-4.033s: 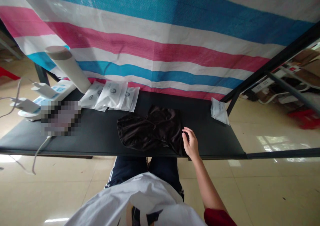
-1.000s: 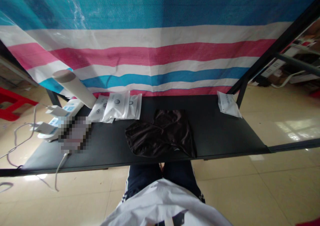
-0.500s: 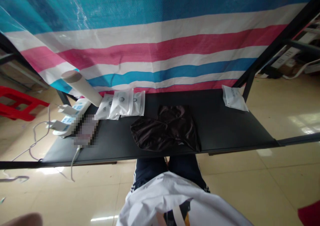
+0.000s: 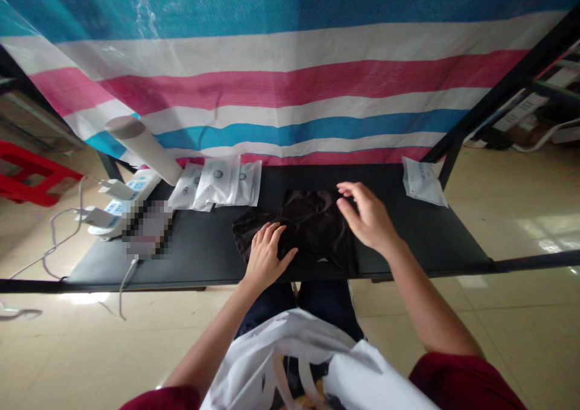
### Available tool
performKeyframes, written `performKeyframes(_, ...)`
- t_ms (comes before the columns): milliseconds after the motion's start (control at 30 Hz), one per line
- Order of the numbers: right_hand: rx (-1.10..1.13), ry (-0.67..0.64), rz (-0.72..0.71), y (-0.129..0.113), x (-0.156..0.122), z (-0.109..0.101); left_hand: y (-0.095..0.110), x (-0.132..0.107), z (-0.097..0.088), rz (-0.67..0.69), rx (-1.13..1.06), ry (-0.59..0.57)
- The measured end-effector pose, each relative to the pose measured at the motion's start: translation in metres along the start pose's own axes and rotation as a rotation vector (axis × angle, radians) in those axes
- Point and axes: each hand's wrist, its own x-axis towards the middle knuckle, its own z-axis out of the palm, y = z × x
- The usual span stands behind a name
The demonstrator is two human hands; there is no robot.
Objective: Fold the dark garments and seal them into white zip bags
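Striped tarpaulin [image 4: 290, 90] in blue, white and pink hangs behind a black surface [image 4: 408, 235], and a crumpled dark satin cloth [image 4: 308, 223] lies near that surface's front edge. The person's left hand [image 4: 267, 256] rests on the near left part of the cloth, open with its fingers spread, gripping nothing. The right hand [image 4: 367, 214] is open wide above the cloth's far right part; whether it touches the cloth I can't tell. Left of the cloth lie three sealed white packets [image 4: 217, 182], with a pale cardboard tube [image 4: 142, 147] tilting up just beyond them and a white power strip [image 4: 127, 201] farther left. A pixelated blur [image 4: 147, 229] covers something beside that strip. Well right of the cloth lies one more white packet [image 4: 423, 182].
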Motion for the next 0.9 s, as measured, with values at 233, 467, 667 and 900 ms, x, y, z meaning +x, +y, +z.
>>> performKeyframes(233, -0.141, -0.153, 0.137, 0.032, -0.067, 0.076, -0.035, -0.022, 0.016, -0.138, 0.206, 0.028)
performKeyframes(467, -0.181, -0.151, 0.122, 0.028, -0.092, 0.089, -0.069, -0.021, -0.001, -0.128, 0.016, 0.037)
performKeyframes(667, -0.15, -0.022, 0.176, 0.02, -0.098, 0.091, -0.105, -0.033, -0.021, -0.542, 0.072, 0.374)
performKeyframes(900, -0.131, -0.019, 0.174, 0.016, -0.103, 0.094, -0.096, -0.025, -0.041, -0.544, 0.183, 0.034)
